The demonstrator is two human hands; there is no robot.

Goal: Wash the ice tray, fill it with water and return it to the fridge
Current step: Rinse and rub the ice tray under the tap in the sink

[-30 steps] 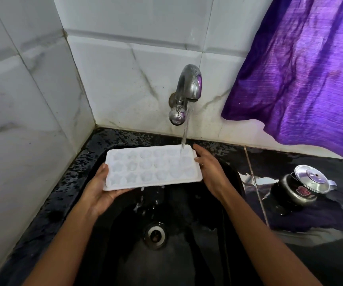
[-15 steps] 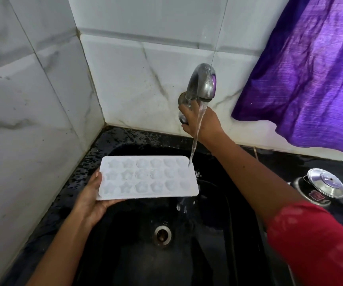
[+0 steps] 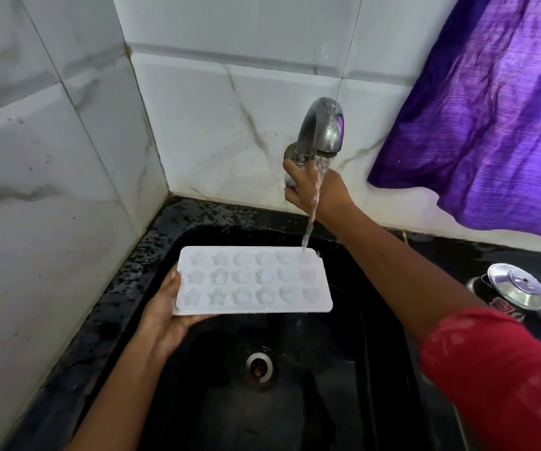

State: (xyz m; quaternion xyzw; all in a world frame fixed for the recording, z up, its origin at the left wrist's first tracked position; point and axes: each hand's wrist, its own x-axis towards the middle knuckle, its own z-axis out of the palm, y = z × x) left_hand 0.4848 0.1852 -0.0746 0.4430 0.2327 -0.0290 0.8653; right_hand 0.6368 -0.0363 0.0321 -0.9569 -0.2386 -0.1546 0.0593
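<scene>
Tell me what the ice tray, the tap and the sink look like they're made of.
Ice tray: probably plastic or silicone, matte white, thin, with moulded star and round cells.
Tap: metal, shiny but dulled and spotted, with a purple reflection.
Sink: glossy black, maybe stone or composite; the look leaves it open.

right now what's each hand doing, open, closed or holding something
Left hand: closed on the left end of the ice tray, holding it under the stream.
Right hand: closed on the tap knob.
</scene>
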